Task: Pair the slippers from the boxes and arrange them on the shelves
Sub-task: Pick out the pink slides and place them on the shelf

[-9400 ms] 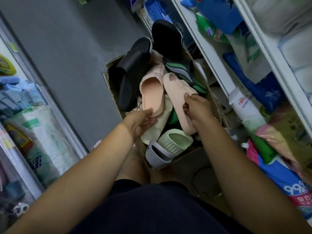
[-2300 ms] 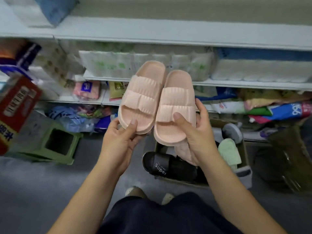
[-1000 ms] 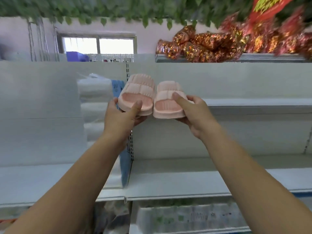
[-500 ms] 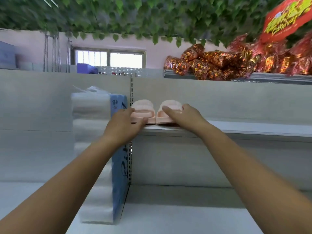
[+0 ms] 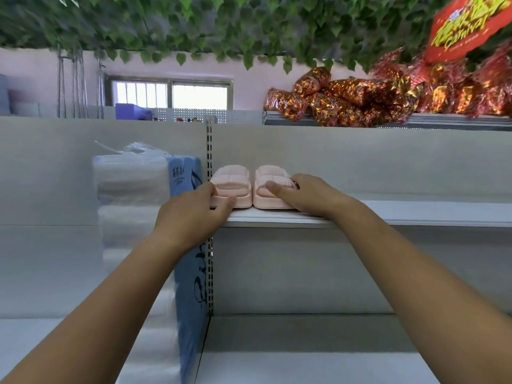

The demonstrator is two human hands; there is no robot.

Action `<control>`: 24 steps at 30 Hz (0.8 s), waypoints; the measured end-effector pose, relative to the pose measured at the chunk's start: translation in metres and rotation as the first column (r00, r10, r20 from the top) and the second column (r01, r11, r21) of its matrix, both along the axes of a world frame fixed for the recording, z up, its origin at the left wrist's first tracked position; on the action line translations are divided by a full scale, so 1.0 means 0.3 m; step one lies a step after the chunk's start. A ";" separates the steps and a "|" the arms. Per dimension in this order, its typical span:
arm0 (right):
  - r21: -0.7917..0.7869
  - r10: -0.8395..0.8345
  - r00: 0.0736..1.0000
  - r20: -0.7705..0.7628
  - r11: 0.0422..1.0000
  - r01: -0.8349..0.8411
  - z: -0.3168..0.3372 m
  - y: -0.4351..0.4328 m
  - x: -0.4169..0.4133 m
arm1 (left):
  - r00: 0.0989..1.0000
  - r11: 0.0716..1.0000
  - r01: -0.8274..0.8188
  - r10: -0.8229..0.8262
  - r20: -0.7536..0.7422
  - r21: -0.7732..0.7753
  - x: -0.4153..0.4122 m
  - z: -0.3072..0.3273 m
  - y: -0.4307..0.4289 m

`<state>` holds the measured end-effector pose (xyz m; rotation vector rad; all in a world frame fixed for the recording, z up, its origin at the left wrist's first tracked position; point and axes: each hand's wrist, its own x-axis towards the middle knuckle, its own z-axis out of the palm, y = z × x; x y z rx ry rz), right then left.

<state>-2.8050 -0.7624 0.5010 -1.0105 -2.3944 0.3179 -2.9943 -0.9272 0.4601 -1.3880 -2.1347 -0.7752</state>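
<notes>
Two pale pink slippers stand side by side, heels toward me, at the left end of a white shelf [image 5: 415,214]. My left hand [image 5: 191,214] rests on the heel of the left pink slipper [image 5: 232,181], thumb on its sole edge. The right pink slipper [image 5: 270,176] has my right hand [image 5: 307,194] on its outer side, fingers laid over the strap. Both slippers sit flat on the shelf board. The slipper boxes are out of view.
A tall wrapped pack of tissue rolls [image 5: 144,217] with a blue side stands just left of the shelf upright [image 5: 209,151]. Red-gold foil bags [image 5: 360,101] lie on the top shelf. A lower white shelf [image 5: 304,361] runs below. Green vine leaves [image 5: 221,26] hang overhead.
Over the earlier frames I lifted the pink pair from the box up to the shelf and set it down. Since half a second ago my hands have barely moved on the slippers.
</notes>
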 end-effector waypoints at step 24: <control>0.467 0.013 1.000 -0.018 0.884 -0.003 -0.328 -0.532 0.504 | 0.858 0.870 0.462 -0.389 -0.337 0.172 0.395 -0.238 -0.317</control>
